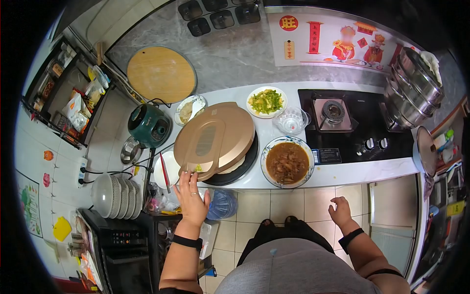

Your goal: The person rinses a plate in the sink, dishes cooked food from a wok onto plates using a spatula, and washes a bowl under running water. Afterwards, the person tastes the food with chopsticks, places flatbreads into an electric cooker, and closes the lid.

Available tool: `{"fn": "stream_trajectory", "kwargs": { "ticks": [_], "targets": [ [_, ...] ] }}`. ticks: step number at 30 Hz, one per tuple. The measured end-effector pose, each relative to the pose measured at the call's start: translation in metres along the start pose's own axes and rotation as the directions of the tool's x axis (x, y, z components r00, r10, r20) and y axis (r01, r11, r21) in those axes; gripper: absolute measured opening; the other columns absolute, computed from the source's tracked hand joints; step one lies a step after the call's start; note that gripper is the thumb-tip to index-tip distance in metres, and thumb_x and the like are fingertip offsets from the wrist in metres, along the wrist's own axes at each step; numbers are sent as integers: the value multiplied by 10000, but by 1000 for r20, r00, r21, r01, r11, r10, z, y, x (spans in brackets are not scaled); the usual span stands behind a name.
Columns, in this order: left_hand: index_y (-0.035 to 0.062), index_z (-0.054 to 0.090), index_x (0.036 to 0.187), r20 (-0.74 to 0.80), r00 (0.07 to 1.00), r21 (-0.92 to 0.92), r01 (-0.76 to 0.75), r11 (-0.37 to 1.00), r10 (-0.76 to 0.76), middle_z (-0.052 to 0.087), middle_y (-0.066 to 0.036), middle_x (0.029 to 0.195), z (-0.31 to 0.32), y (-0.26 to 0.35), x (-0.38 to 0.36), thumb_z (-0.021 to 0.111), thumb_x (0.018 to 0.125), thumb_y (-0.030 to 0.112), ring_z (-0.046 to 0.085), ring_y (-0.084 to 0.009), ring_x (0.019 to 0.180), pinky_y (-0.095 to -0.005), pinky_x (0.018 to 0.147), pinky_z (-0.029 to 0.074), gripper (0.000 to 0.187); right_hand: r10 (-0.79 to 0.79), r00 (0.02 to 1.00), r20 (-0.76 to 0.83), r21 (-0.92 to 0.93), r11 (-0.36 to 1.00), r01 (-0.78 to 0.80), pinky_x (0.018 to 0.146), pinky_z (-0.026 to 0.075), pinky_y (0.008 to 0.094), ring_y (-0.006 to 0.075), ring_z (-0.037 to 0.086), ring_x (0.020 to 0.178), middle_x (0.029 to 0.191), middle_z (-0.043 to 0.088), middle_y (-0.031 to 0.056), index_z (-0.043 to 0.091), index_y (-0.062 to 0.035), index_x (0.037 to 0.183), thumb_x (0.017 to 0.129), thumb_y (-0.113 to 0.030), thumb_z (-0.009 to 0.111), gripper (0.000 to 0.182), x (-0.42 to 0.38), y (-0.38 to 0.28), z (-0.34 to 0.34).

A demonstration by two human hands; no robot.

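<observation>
My left hand (192, 198) is at the front edge of the gold lid (215, 134) of an electric griddle, its fingers on the lid's handle. The lid is tilted over the black base (249, 169), and a strip of pale flatbread (232, 166) shows between them. Most of the griddle's inside is hidden. To the left, red chopsticks (165, 171) lie across a white plate (170, 164). Away from the counter hangs my right hand (341, 211), holding nothing, with its fingers loosely bent and apart.
A bowl of brown stew (287, 162), a plate of green vegetables (267, 102) and a clear glass cup (292, 120) stand right of the griddle. Beyond are a gas stove (355, 125) and a steel steamer (412, 88). A green cooker (148, 125) stands left.
</observation>
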State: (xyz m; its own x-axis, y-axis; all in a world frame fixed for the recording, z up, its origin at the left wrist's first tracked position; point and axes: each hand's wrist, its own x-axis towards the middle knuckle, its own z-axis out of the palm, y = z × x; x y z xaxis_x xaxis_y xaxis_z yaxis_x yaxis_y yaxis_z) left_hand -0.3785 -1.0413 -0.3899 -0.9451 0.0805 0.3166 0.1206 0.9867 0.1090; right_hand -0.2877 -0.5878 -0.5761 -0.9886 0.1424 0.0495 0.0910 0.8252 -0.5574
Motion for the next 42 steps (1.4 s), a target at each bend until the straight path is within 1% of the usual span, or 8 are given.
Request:
{"fn": "stream_trajectory", "kwargs": {
  "ticks": [15,24,28,32,35,38,40,42],
  "targets": [
    [82,616,762,196,975,-216,151,965,-108,536,-157,1074,20,-13,-98,676,694,206,458,-341,1086,-579,1003,212,153,246,922,300,-123,968,-219,705,481,403,311,567,810,809,567,160,578,-33,672,683,-198,642,177,5,-8,-7],
    [265,173,1422,725,-70,586,586,560,-686,-82,-136,1477,96,-87,-284,681,696,471,94,-393,1343,-547,1045,203,910,337,726,599,-353,925,-138,907,435,413,361,503,1097,1237,477,213,444,-101,1274,819,-295,532,502,8,13,7],
    [124,369,1353,856,57,365,636,680,-514,283,-168,1423,136,-129,-326,560,742,586,219,-350,1326,-445,1049,266,789,207,696,687,-322,946,36,882,450,401,327,568,1002,1014,620,195,540,-72,1173,818,-361,504,459,22,30,20],
    [154,469,1258,931,-32,-156,865,-476,-363,476,-61,1290,77,-79,-264,459,879,451,482,-239,1149,-519,978,314,482,89,638,765,-254,952,172,849,464,403,342,593,935,960,639,182,570,-67,1129,804,-375,508,452,34,24,34],
    [164,368,1326,918,251,-395,644,-655,-307,456,-68,1296,65,-71,-288,522,846,460,505,-215,1112,-532,896,373,585,5,555,832,-220,921,322,859,461,401,345,590,943,968,633,196,564,-72,1136,797,-386,510,465,39,32,60],
    [158,463,1273,646,-51,584,676,450,-762,464,-141,1277,58,-48,-356,580,771,497,476,-258,1152,-509,904,397,618,-92,419,903,-152,844,514,854,464,374,307,599,939,975,643,151,583,-101,1123,784,-416,512,468,45,55,101],
    [141,442,1302,733,-5,336,871,357,-680,438,-183,1304,67,-50,-441,534,793,507,456,-319,1174,-455,945,385,633,-160,281,946,-70,745,664,881,452,366,306,588,975,993,640,153,583,-96,1127,773,-409,516,478,58,64,131],
    [76,448,1292,807,-280,101,933,-346,-519,457,-178,1298,11,-17,-439,430,835,525,419,-350,1200,-386,1001,342,640,-178,220,959,-21,729,684,888,448,369,305,583,984,1006,635,159,586,-88,1123,770,-402,514,478,66,38,152]
  ]
}}
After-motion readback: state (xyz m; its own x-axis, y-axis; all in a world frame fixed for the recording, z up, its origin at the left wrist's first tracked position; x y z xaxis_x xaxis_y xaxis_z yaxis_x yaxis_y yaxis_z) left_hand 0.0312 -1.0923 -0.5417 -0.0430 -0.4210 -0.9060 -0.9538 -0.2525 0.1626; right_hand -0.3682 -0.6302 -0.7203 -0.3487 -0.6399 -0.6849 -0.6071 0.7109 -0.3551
